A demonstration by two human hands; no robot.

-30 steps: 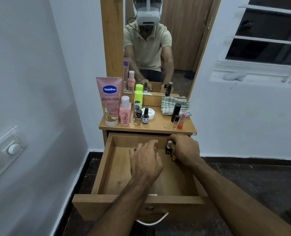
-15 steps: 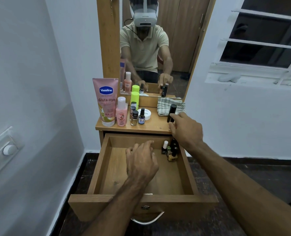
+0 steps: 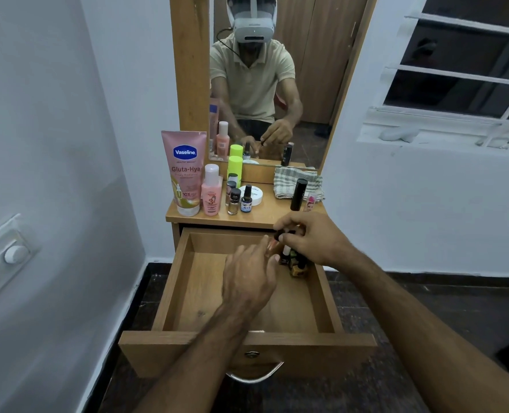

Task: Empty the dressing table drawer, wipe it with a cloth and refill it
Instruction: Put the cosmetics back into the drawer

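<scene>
**Refill under way: small bottle going into the drawer's back right corner**

Refilling, by the look of it: drawer (image 3: pixel 247 293) pulled fully out, floor bare wood except for a small cluster of little bottles (image 3: pixel 295 263) standing in the back right corner. Right hand (image 3: pixel 313 239) over that corner, grip closed in a pinch on the dark cap of a small orange-tinted bottle (image 3: pixel 274 244). Left hand (image 3: pixel 248 278) low in the drawer just beside it, fingers extended and relaxed, fingertips close to the bottle; contact too hard to tell, nothing held.

Still on the bench (image 3: pixel 262 217) above: pink Vaseline tube (image 3: pixel 184 174), pink bottle (image 3: pixel 211 190), neon-green bottle (image 3: pixel 234 168), a few tiny vials (image 3: pixel 234 201), dropper bottle (image 3: pixel 246 199), white round tin (image 3: pixel 254 193), tall black tube (image 3: pixel 298 195), pink stick (image 3: pixel 310 201). Striped cloth (image 3: pixel 295 183) folded at the back right, against the mirror frame.

Next move, likely: setting the held bottle upright beside the cluster without toppling its neighbours, then fetching the rest from the bench. Tall tube and Vaseline probably better laid flat in the open left part.
</scene>
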